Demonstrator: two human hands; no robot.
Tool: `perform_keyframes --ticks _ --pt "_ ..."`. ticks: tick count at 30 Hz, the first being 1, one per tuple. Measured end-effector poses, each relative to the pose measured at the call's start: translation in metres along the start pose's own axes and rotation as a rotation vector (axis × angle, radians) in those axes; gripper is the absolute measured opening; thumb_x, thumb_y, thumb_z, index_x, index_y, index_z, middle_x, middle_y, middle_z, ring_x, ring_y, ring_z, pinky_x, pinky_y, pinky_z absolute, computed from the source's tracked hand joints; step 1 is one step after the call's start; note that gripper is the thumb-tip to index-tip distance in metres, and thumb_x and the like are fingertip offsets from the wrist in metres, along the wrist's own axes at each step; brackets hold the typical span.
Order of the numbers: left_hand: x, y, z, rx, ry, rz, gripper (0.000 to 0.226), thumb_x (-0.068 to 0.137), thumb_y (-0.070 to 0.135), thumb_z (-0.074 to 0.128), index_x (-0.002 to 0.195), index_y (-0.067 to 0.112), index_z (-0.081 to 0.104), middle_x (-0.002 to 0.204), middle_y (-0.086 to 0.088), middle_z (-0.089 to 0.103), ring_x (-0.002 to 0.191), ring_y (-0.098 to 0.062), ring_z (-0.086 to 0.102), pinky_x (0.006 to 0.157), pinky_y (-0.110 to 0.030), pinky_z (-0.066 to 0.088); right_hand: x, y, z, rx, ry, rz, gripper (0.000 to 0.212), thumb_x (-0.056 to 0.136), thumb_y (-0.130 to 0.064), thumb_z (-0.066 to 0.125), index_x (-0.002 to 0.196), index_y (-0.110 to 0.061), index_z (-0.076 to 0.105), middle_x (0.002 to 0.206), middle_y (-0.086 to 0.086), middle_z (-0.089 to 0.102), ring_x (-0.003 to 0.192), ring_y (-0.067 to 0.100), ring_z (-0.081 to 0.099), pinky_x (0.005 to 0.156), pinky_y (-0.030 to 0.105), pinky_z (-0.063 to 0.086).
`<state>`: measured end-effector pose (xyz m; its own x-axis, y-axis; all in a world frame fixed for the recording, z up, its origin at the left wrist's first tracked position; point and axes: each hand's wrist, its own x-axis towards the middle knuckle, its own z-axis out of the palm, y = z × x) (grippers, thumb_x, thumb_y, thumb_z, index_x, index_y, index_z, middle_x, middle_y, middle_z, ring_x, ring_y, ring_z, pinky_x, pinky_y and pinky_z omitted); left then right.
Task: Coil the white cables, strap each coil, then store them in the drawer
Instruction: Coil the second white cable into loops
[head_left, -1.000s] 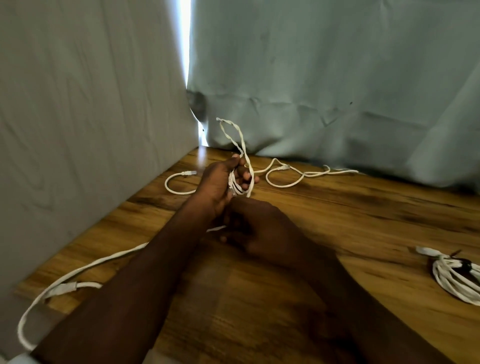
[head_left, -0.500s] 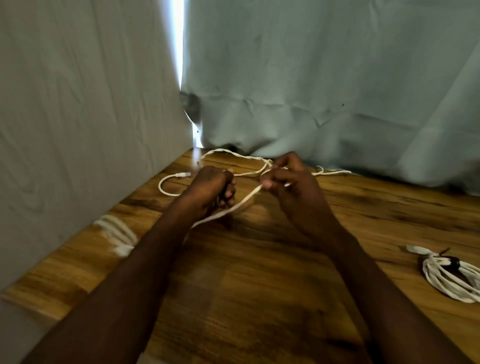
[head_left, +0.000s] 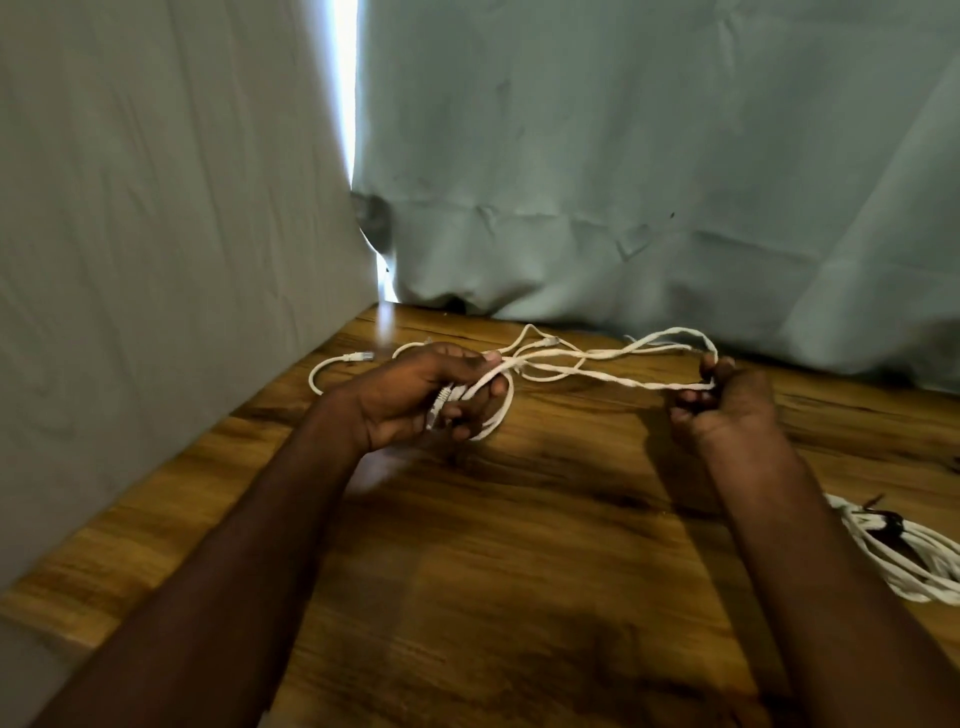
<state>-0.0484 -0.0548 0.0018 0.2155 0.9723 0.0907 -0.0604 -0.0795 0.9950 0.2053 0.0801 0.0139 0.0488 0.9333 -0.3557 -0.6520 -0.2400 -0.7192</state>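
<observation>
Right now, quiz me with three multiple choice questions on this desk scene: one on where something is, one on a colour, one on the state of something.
1. Where does the strapped coil lie on the wooden table?
A. at the right edge of the view
B. against the left wall
C. between the two hands

2. What colour is the loose cable?
A. black
B. white
C. blue

3. How is the loose cable held?
A. lying untouched
B. gripped by the left hand only
C. stretched between both hands

Answers:
1 A: it sits beside the right forearm, cut by the frame edge.
2 B: its strands show white against the wood.
3 C: the left hand grips a bunch with a plug, and the right hand pinches the far end.
</observation>
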Motion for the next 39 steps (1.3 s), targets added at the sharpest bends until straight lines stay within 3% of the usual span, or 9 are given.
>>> perform_keyframes --ticks 3,6,9,13,21,25,30,35,39 --pt "0.000 0.001 -0.005 -0.144 0.030 0.028 0.029 0.105 0.024 0.046 0.088 0.003 0.058 0.046 0.003 0.033 0.041 -0.012 0.030 0.046 -0.026 0.022 -0.004 0.000 -0.003 -0.500 0.184 -0.437 0.007 0.088 -0.011 0.067 0.093 -0.016 0.069 0.087 0.005 0.067 0.076 0.028 0.065 0.065 0.036 0.048" --pt "0.002 -0.001 -0.007 -0.163 0.079 0.000 0.028 0.104 0.021 0.048 0.085 0.003 0.058 0.045 0.004 0.030 0.035 -0.010 0.028 0.041 -0.024 0.019 -0.014 0.017 -0.001 -1.231 0.224 -1.078 0.048 0.077 -0.009 0.067 0.124 -0.022 0.065 0.131 0.013 0.058 0.120 0.039 0.053 0.092 0.045 0.046" --pt "0.004 -0.002 -0.002 -0.201 0.074 -0.021 0.029 0.104 0.018 0.045 0.084 0.001 0.057 0.043 0.003 0.030 0.033 -0.010 0.029 0.036 -0.020 0.025 -0.033 0.034 0.014 -1.247 -0.412 -1.436 0.045 0.079 -0.008 0.066 0.120 -0.027 0.069 0.130 0.000 0.060 0.118 0.027 0.055 0.095 0.045 0.048" --pt "0.004 -0.001 -0.001 -0.232 0.069 -0.032 0.027 0.101 0.021 0.047 0.086 0.001 0.056 0.041 0.004 0.032 0.033 -0.010 0.030 0.036 -0.019 0.027 -0.041 0.063 0.022 -1.259 -0.858 -1.421 0.015 0.091 -0.026 0.072 0.105 -0.023 0.074 0.100 -0.006 0.072 0.094 0.017 0.065 0.084 0.043 0.051" --pt "0.004 0.004 0.007 -0.301 0.131 -0.012 0.022 0.093 0.019 0.054 0.088 -0.001 0.060 0.055 -0.004 0.056 0.041 -0.010 0.054 0.046 -0.026 0.053 -0.040 0.043 0.020 -0.803 -0.299 -1.162 0.012 0.088 -0.011 0.074 0.089 -0.022 0.077 0.086 -0.008 0.074 0.081 0.009 0.068 0.080 0.034 0.056" --pt "0.004 0.000 0.009 -0.151 0.029 -0.051 0.035 0.103 0.017 0.049 0.081 -0.005 0.064 0.061 -0.016 0.065 0.052 -0.023 0.067 0.057 -0.033 0.059 -0.025 0.032 0.016 -0.606 -0.072 -0.835 0.023 0.084 -0.018 0.071 0.070 -0.036 0.073 0.075 -0.003 0.072 0.074 0.026 0.072 0.074 0.051 0.061" --pt "0.005 -0.002 0.007 -0.116 0.000 -0.028 0.036 0.105 0.018 0.047 0.081 -0.002 0.065 0.059 -0.012 0.062 0.053 -0.023 0.063 0.057 -0.029 0.053 -0.022 0.033 0.017 -0.516 0.017 -0.656 0.021 0.091 0.001 0.057 0.097 -0.017 0.066 0.077 0.003 0.068 0.042 0.012 0.061 0.043 0.032 0.053" --pt "0.009 -0.005 -0.003 -0.434 0.037 0.051 0.022 0.100 0.018 0.047 0.088 0.003 0.059 0.045 0.008 0.036 0.038 -0.005 0.033 0.051 -0.024 0.014 -0.023 0.053 0.009 -1.251 -0.202 -1.057 0.025 0.074 -0.008 0.066 0.090 -0.027 0.071 0.103 0.004 0.066 0.098 0.027 0.066 0.086 0.039 0.053" --pt "0.016 -0.008 -0.002 -0.495 0.202 0.010 0.012 0.095 0.013 0.046 0.088 0.005 0.051 0.044 0.008 0.032 0.037 -0.006 0.034 0.048 -0.021 0.014 -0.047 0.058 0.020 -1.052 -0.436 -1.236 0.016 0.084 -0.015 0.066 0.094 -0.025 0.073 0.099 -0.006 0.066 0.092 0.016 0.064 0.080 0.040 0.053"
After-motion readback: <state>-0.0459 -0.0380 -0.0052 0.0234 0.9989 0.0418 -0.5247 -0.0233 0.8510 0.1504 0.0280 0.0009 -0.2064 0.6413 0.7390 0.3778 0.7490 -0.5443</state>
